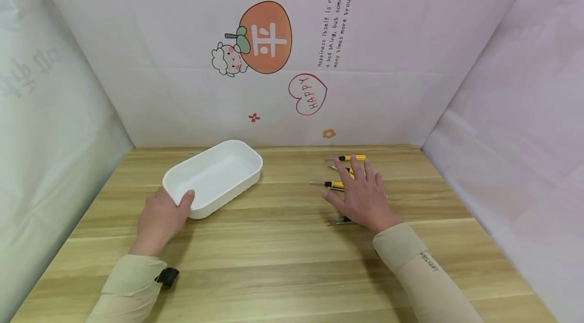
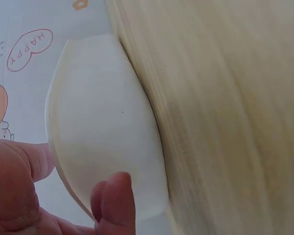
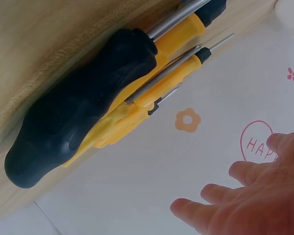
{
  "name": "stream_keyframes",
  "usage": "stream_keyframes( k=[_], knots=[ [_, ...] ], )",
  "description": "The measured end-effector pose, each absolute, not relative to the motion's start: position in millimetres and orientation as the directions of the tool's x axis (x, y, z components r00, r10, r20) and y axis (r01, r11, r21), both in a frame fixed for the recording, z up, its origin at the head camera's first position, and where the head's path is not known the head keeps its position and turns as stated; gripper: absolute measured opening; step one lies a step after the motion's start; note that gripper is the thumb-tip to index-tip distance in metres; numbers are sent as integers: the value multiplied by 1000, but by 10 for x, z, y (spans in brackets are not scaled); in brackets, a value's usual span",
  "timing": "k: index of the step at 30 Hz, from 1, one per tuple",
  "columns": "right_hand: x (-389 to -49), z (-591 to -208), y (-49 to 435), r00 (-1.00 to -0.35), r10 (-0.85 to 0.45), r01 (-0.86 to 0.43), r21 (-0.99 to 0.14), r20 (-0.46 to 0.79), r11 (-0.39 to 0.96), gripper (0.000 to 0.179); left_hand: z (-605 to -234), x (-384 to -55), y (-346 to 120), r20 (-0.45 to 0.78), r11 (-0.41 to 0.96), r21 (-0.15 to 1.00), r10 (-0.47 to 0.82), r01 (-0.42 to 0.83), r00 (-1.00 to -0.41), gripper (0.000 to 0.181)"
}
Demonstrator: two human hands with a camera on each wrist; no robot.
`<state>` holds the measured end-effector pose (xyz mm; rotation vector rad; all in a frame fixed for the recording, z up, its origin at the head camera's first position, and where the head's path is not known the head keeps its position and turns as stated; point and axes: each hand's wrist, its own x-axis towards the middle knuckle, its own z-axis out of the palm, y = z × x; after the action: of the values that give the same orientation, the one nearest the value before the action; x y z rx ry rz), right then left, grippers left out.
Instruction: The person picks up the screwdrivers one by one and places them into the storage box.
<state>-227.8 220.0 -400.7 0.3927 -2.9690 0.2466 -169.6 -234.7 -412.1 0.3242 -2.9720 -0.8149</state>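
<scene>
Work on both sides of the table (image 1: 264,272)

A printed backdrop (image 1: 378,100) stands behind the wooden surface. On the table's left half is a white tray (image 1: 214,168), its long sides slanting toward the backdrop. The person's left hand (image 1: 159,219) pinches the tray's near-left end between thumb and fingers. The right hand (image 1: 362,196), its fingers spread, is held over the screwdrivers (image 1: 335,184) on the table's right half; the right wrist view shows those fingers apart from them.

The step in hand looks like steadying the tray while reaching for a screwdriver. The next move would seem to call for the right fingers to come down and curl round a single handle without dragging its neighbours, since the screwdrivers lie close together.

In the head view the right hand and its sleeve (image 1: 401,247) cover much of the group, so a sure count is not possible. A dark-handled screwdriver (image 3: 83,103) shows plainly only from the right wrist. Whether the tray's base lies flat is hard to judge, and the screwdriver tips are too small to tell apart.
</scene>
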Motion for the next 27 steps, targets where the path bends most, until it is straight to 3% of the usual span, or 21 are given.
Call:
stream_keyframes(
  k=[13, 27],
  knots=[
    [-2282, -4045, 2216, -957, -241, -265, -142, 164, 954, 91, -4123, -1655, -2371, -40, 725, 669, -187, -166, -981, 57],
    [-2306, -4071, 2344, -962, -222, -245, -148, 158, 958, 95, -4130, -1655, -2356, -50, 665, 729, -185, -163, -981, 49]
  ],
)
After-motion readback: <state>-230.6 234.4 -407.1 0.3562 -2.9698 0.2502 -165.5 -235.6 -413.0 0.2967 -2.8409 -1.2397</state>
